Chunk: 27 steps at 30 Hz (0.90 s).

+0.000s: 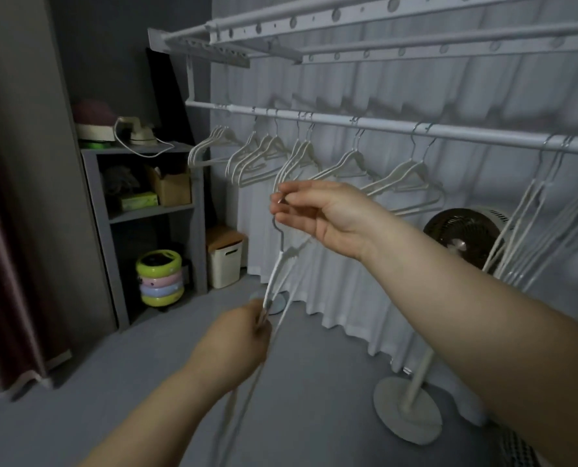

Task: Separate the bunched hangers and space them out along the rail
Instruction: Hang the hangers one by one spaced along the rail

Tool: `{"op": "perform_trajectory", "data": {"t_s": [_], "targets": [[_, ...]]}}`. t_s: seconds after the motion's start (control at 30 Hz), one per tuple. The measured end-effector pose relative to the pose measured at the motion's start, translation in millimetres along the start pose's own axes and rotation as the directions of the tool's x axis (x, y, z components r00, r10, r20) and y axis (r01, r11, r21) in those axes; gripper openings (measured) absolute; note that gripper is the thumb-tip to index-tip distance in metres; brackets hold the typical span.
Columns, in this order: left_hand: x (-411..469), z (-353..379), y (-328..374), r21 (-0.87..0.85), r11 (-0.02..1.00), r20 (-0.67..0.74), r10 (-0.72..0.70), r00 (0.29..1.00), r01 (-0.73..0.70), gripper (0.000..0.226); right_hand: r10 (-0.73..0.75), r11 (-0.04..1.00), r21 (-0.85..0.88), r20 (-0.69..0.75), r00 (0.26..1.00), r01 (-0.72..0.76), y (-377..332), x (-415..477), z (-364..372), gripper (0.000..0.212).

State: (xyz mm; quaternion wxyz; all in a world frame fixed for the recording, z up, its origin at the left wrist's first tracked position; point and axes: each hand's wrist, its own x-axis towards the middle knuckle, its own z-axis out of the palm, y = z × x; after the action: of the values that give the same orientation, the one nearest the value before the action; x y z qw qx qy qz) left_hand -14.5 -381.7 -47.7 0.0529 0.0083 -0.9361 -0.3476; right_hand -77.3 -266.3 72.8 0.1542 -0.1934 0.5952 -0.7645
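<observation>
1. Right hand is out front, thumb and fingers pinching the metal hook of a white hanger held off the rail, just below it.
2. Left hand is lower, fingers curled round that hanger's arm.
3. Other hangers hang along the rail in small clumps w/ gaps btwn.
4. Dense bunch sits at the rail's right end.
5. Fan stands behind.

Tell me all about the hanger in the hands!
The hanger is thin and white with a grey metal hook. It is off the rail, tilted steeply down toward the floor. The right hand pinches its hook and the left hand grips its arms lower down. It may be more than one.
</observation>
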Motion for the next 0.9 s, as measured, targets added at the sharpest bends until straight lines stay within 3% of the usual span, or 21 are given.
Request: {"op": "perform_trajectory", "data": {"t_s": [0.2, 0.3, 0.37, 0.47, 0.53, 0.63, 0.7, 0.8, 0.83, 0.9], "targets": [[2.9, -16.0, 19.0, 0.032, 0.996, 0.166, 0.081, 0.983, -0.088, 0.024, -0.025, 0.999, -0.047, -0.191, 0.981, 0.017, -8.8, -8.0, -29.2, 0.025], [15.1, -9.9, 31.3, -0.008, 0.994, 0.205, 0.111, 0.972, -0.112, 0.023, -0.032, 0.956, -0.294, -0.185, 0.982, -0.024, -21.1, -19.3, -49.8, 0.015], [24.2, -4.6, 40.0, -0.025, 0.992, 0.211, 0.128, 0.969, -0.126, 0.02, -0.049, 0.76, -0.643, -0.201, 0.978, -0.094, -28.0, -24.6, -75.6, 0.024], [41.8, 5.3, 58.1, -0.003, 0.986, 0.208, 0.164, 0.964, -0.167, 0.022, -0.195, 0.217, -0.957, -0.235, 0.952, -0.192, -35.4, -29.1, -129.4, 0.035], [54.1, 13.2, 73.6, 0.038, 0.975, 0.209, 0.207, 0.956, -0.22, 0.023, -0.244, -0.101, -0.95, -0.265, 0.933, -0.296, -41.2, -34.2, -163.1, 0.039], [76.0, 26.2, 102.2, 0.082, 0.958, 0.177, 0.259, 0.95, -0.276, 0.024, -0.191, -0.421, -0.835, -0.3, 0.935, -0.354, -52.6, -37.1, -203.5, 0.041], [94.3, 35.2, 124.3, 0.083, 0.95, 0.154, 0.286, 0.946, -0.3, 0.024, -0.102, -0.478, -0.81, -0.334, 0.937, -0.341, -57.7, -34.1, -225.1, 0.039], [120.3, 46.6, 159.1, 0.087, 0.943, 0.115, 0.311, 0.944, -0.321, 0.023, -0.042, -0.399, -0.859, -0.333, 0.942, -0.321, -66.0, -30.2, -253.3, 0.039], [128.6, 49.9, 170.7, 0.098, 0.937, 0.095, 0.328, 0.94, -0.336, 0.023, -0.095, -0.375, -0.875, -0.291, 0.952, -0.305, -71.1, -29.0, -261.7, 0.04], [144.7, 56.7, 193.6, 0.118, 0.927, 0.062, 0.352, 0.934, -0.357, 0.021, -0.261, -0.445, -0.855, -0.161, 0.952, -0.266, -86.1, -28.2, -280.2, 0.043]]}}
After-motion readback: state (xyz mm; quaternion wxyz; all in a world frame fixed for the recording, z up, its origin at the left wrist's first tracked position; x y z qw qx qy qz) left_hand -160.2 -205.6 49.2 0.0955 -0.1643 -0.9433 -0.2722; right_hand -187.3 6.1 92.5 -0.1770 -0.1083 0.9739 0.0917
